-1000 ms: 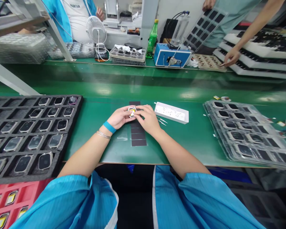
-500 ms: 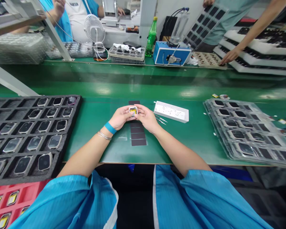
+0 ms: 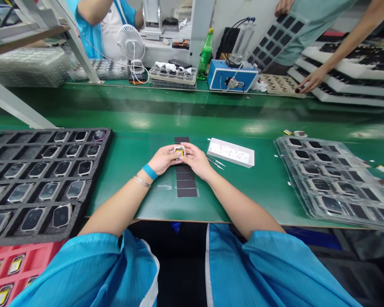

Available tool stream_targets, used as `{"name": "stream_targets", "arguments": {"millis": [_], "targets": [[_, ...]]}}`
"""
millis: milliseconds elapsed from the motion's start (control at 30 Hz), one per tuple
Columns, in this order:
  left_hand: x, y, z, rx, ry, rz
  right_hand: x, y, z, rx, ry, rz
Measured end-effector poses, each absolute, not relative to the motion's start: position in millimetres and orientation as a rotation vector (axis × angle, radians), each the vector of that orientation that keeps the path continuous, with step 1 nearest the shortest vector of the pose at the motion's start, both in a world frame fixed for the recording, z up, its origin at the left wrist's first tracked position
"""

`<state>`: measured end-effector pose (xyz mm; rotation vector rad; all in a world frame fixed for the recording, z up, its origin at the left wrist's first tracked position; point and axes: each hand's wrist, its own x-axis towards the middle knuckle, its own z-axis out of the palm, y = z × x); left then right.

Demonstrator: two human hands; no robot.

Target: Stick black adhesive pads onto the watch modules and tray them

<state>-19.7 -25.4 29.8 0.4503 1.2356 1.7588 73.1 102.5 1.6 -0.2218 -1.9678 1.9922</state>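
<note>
Silver-and-yellow: one small square watch case with a yellow inner part [image 3: 179, 151], open side up, pinched between the fingertips of the left hand [image 3: 162, 159] and right hand [image 3: 196, 160]. Both grips are clamped on it, just above the green desk [image 3: 259, 187].

Directly beneath the grips: one strip of dark rectangular pads [image 3: 186, 181], five segments visible, the farthest partly hidden by the hands.

Left of the grips, near: one black foam tray [image 3: 92, 179] with compartments. About eighteen hold glossy dark-faced watch cases; roughly the two leftmost columns and one back slot look empty. Judged from this, most of this tray's pieces are not in hand; whether they are finished or waiting cannot be told.

Right of the grips, just beside: one shallow white rectangular box [image 3: 231, 152] holding tiny parts, too small to count. Between box and right hand: one pair of thin metal tweezers [image 3: 216, 161], lying untouched.

Farther right, well apart: one stack of clear plastic blister trays [image 3: 336, 181], about ten watch cases visible on top.

Nearest the body, left: one red tray [image 3: 35, 260], four yellow-centred pieces visible.

Across the desk: one co-worker's hand [image 3: 309, 80] on a beige tray.
</note>
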Motion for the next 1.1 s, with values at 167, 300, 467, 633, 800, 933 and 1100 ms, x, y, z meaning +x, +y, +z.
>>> {"name": "stream_targets", "arguments": {"millis": [167, 300, 467, 633, 800, 933, 1100], "targets": [[-19.1, -24.6, 27.4, 0.453, 1.205, 1.818, 70.4, 97.5, 3.0, -0.18, -1.989, 1.905], [-25.6, -25.0, 30.0, 0.324, 1.238, 1.854, 68.7, 103.3, -1.0, -0.26, -2.056, 1.8], [-36.3, -28.5, 34.1, 0.294, 1.182, 2.059, 68.6, 117.9, -10.2, -0.351, -2.131, 1.625], [-44.6, -31.1, 26.4, 0.733, 2.129, 1.963, 67.2, 122.3, -16.3, -0.361, -2.165, 1.589], [-45.1, -31.2, 23.0, 0.909, 2.604, 1.744, 68.1, 124.6, -19.6, -0.378, -2.189, 1.581], [-34.2, -46.5, 40.4, 0.987, 2.649, 1.842, 65.4, 128.3, -22.6, -0.418, -2.19, 1.583], [-3.0, -120.8, 71.9, 1.197, 2.807, 1.91, 62.9, 130.8, -25.3, -0.444, -2.234, 1.546]]}}
